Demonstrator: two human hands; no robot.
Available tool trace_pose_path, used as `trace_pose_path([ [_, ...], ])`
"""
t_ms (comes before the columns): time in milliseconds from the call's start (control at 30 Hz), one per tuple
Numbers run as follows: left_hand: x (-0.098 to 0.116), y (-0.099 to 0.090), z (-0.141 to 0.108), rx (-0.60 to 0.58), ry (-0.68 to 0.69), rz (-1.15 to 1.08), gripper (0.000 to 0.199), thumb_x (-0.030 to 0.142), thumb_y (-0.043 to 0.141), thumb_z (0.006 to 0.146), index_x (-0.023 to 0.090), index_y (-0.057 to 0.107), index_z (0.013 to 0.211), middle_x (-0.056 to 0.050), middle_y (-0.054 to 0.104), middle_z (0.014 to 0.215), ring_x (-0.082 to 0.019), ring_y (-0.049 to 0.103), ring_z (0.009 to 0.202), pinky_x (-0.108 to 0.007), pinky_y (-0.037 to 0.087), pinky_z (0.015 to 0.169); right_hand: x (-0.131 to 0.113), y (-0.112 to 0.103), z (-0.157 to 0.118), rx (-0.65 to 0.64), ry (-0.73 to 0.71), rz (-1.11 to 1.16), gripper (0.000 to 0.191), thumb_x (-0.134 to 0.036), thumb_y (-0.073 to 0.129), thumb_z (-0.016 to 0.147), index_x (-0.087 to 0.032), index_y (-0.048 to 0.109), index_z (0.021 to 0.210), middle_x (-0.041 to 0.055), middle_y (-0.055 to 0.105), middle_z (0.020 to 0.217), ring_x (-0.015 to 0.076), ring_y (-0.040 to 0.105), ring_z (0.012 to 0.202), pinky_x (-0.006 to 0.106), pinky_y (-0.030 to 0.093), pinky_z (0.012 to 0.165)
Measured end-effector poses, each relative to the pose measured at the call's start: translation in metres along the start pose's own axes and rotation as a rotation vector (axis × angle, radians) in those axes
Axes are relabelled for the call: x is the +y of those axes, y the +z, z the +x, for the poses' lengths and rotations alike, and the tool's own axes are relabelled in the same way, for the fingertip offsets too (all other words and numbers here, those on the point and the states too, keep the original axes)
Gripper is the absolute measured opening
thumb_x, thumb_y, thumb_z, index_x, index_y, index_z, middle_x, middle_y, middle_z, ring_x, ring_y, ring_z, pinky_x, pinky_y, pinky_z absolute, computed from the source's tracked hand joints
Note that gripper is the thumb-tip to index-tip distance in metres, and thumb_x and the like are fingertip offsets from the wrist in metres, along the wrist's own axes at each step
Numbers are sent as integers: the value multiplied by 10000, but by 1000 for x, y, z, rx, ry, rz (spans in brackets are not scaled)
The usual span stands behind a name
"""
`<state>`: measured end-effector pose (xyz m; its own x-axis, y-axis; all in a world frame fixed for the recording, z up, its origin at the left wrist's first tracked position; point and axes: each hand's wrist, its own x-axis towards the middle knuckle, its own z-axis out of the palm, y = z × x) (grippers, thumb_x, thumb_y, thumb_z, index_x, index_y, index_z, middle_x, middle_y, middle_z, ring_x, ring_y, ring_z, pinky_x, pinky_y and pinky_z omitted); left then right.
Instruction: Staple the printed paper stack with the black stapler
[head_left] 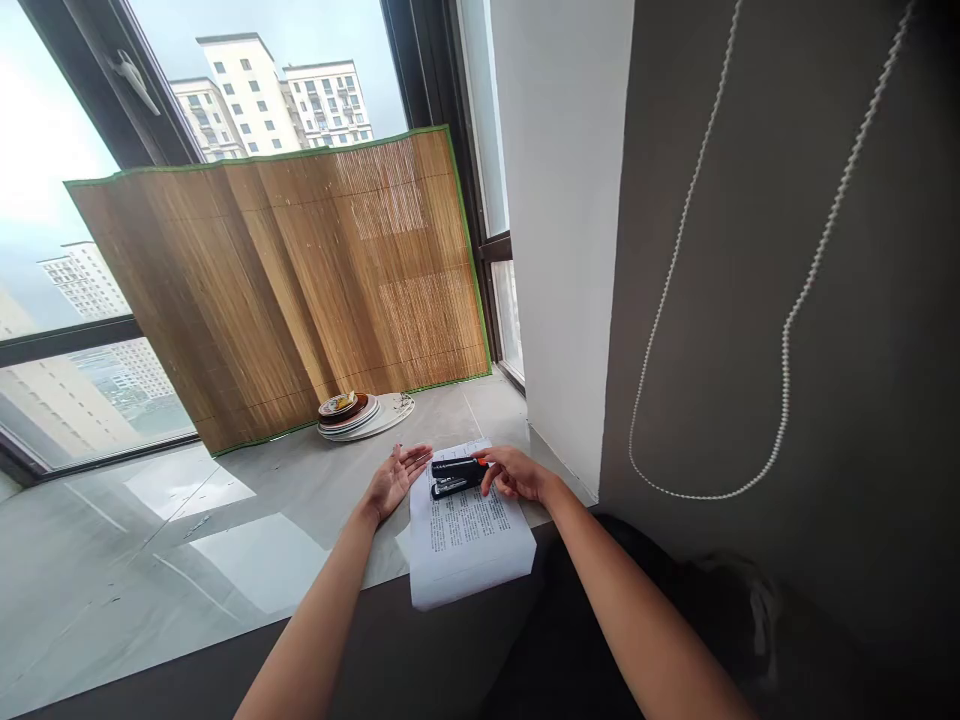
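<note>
A black stapler point(454, 476) with an orange-red spot at its right end lies across printed sheets of paper point(472, 535), its two arms spread apart at the left end. My right hand point(517, 473) has its fingers curled around the stapler's right end. To the left, my left hand point(396, 480) is open, palm turned partly up, with its fingertips near the paper's left edge and the stapler's tip. The near end of the sheets bends down over the front edge of the sill.
Behind my hands, a stack of plates point(349, 417) stands on the pale stone sill point(300, 500). A bamboo mat point(300, 290) with green edging leans against the window. On the right are a white wall corner point(562, 250) and a hanging bead chain point(679, 240).
</note>
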<state>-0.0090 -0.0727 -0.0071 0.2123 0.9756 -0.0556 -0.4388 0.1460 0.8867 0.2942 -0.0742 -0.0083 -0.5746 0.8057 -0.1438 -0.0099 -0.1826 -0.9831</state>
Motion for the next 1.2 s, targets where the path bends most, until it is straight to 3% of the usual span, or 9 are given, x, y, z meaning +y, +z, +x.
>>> trace_pose_path([
  [167,0,3,1,35,-14,-21,508,439,432,1097,69,721,1290,-234,673,1401,-288,620,1367,-390,413,1240,-5,6,1,7,110,95,257,-283,443,1006,-148,516,1213,140,787,786,137,580,438,207,480,437],
  [400,0,8,1,102,-19,-31,545,413,367,1119,40,629,1418,-239,690,1369,-269,674,1293,-390,465,1193,-4,5,7,92,145,111,234,-256,571,988,-151,564,1197,128,790,793,150,681,545,203,540,517],
  [567,0,6,2,79,-21,-27,589,449,341,1120,27,607,1433,-249,679,1383,-278,659,1314,-406,452,1204,0,7,8,450,-123,-210,260,-403,587,979,-164,689,977,17,650,580,150,558,494,246,456,520],
  [667,1,3,2,46,-31,-40,634,477,331,1117,-6,579,1446,-269,635,1436,-292,632,1349,-400,434,1215,2,11,10,613,-442,-414,258,-430,671,930,-190,733,1004,31,705,788,183,652,742,277,508,706],
  [733,3,1,2,7,-33,-84,661,493,334,1113,-12,520,1496,-281,594,1481,-307,603,1383,-419,434,1213,5,16,13,541,-648,-620,312,-383,782,851,-205,742,1105,69,737,1067,225,673,996,323,519,875],
  [800,6,-1,0,-39,-28,-147,697,521,346,1103,8,431,1567,-284,548,1527,-326,566,1420,-464,447,1200,8,22,18,398,-690,-783,410,-272,848,779,-213,731,1168,84,727,1195,253,657,1119,370,494,987],
  [967,15,-5,-4,-76,-83,-263,691,452,366,1100,49,264,1652,-303,488,1571,-364,535,1441,-547,501,1136,12,31,21,380,-643,-842,326,-121,792,784,-215,744,1092,47,769,1082,236,704,1019,343,504,964],
  [1067,15,-6,-4,-39,-133,-266,646,390,329,1108,19,278,1635,-322,532,1521,-362,597,1382,-542,544,1092,9,34,15,456,-747,-853,308,-121,771,826,-216,735,1117,54,745,1072,229,680,1015,326,529,906],
  [1200,12,-7,-3,8,-266,-198,626,425,305,1117,26,361,1596,-301,656,1375,-371,687,1260,-594,552,1069,6,41,6,458,-974,-1105,331,-72,627,950,-249,720,1214,80,712,1093,251,610,1106,401,515,979],
])
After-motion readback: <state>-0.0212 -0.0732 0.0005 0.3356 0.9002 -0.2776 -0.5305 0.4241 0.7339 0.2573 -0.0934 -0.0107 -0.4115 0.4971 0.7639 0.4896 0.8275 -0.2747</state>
